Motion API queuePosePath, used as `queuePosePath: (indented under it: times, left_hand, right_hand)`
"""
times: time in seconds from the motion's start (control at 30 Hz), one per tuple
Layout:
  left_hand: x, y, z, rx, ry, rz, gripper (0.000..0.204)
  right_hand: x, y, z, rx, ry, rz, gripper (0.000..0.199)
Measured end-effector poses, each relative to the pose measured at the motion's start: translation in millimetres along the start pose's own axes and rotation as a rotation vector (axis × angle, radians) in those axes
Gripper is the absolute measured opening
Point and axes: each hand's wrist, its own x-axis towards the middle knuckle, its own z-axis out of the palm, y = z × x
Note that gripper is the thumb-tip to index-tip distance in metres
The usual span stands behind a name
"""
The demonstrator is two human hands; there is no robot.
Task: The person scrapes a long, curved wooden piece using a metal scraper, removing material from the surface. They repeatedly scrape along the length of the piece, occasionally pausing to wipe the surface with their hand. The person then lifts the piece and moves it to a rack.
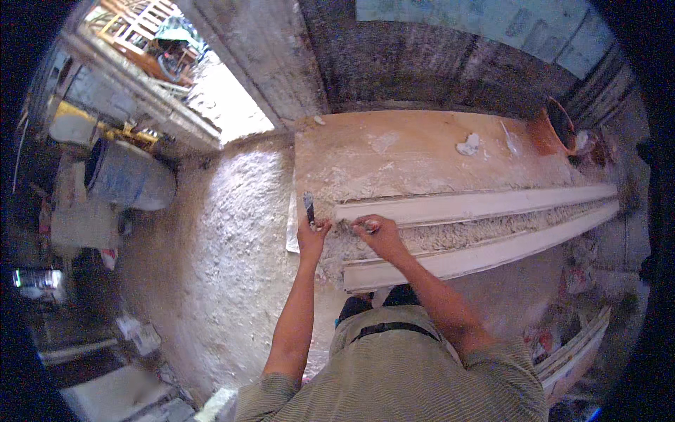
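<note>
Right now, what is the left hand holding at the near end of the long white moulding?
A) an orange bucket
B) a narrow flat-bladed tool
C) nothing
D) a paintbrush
B: the left hand grips a narrow flat-bladed tool with its blade pointing up and away, just off the end of the moulding; the orange bucket stands far off at the board's other end.

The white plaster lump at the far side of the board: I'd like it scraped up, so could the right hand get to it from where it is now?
Probably not without leaning or stepping along. The right hand works at the near end of the long moulding, while the plaster lump lies well beyond it on the board. Nothing blocks the way.
</note>
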Motion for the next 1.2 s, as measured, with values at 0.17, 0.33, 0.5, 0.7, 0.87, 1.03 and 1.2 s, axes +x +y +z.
queuePosePath:
  times: [0.17, 0.33, 0.5, 0.7, 0.87, 1.03, 1.2]
  left_hand:
    - [7.6, -9.6, 1.4, -0.025, -0.101, -0.122, 0.032]
    - [7.3, -6.4, -12.4, 0.072, -0.134, -0.253, 0.028]
    - [7.3, -7.7, -19.9, -0.217, -0.201, -0.381, 0.027]
    - [1.1, -61.3, -39.3, -0.35, 0.122, -0.544, 0.037]
    - [-0.3, -65.7, -10.9, -0.155, -0.124, -0.24, 0.043]
    - [1.6, -16.5, 3.6, 0.056, -0.135, -0.161, 0.03]
    - [1.1, 0.6, -18.0, -0.085, -0.271, -0.174, 0.021]
  right_hand:
    - [-35.1, 26.1, -100.6, -0.172, 0.439, 0.325, 0.019]
    - [-27.2, 22.4, -147.6, -0.22, 0.767, 0.097, 0.014]
    - [43.8, -12.4, 11.0, 0.031, 0.326, -0.132, 0.009]
    - [47.8, 21.9, -49.8, -0.16, 0.512, 0.178, 0.019]
    - [8.6, 16.9, -96.0, -0.34, 0.56, 0.18, 0.02]
    - [-4.1, -6.5, 27.3, -0.062, 0.133, 0.066, 0.018]
    - [-45.0, 38.2, -65.2, -0.102, 0.401, -0.037, 0.017]
